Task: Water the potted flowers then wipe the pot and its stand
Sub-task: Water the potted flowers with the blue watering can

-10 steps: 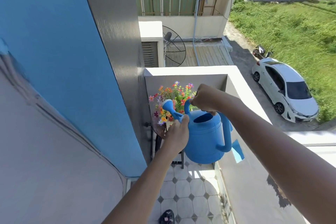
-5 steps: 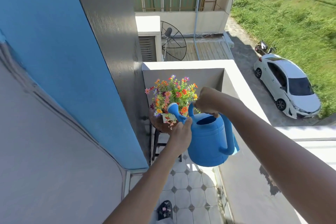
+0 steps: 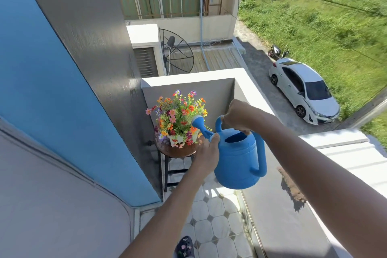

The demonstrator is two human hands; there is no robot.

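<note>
A bunch of colourful flowers [image 3: 178, 115] stands in a small white pot [image 3: 175, 140] on a round brown stool top [image 3: 178, 151] with dark legs, in the far corner of a narrow balcony. I hold a blue watering can [image 3: 238, 159] just right of the pot. My right hand [image 3: 237, 115] grips its top handle. My left hand [image 3: 208, 152] is wrapped around the base of the spout. The spout's rose [image 3: 198, 121] points up and left, touching the flowers' right side. No water stream is visible.
A blue and grey wall [image 3: 62, 90] closes the left side. A white parapet [image 3: 247, 90] runs along the far end and the right. The floor [image 3: 213, 220] is white tile, with a dark patterned slipper [image 3: 184, 247] at the bottom. A white car [image 3: 303, 90] is parked below.
The view has tilted and shifted, so pot and can sit further right in frame. The can has drawn back to the right, and its rose now sits at the flowers' right edge.
</note>
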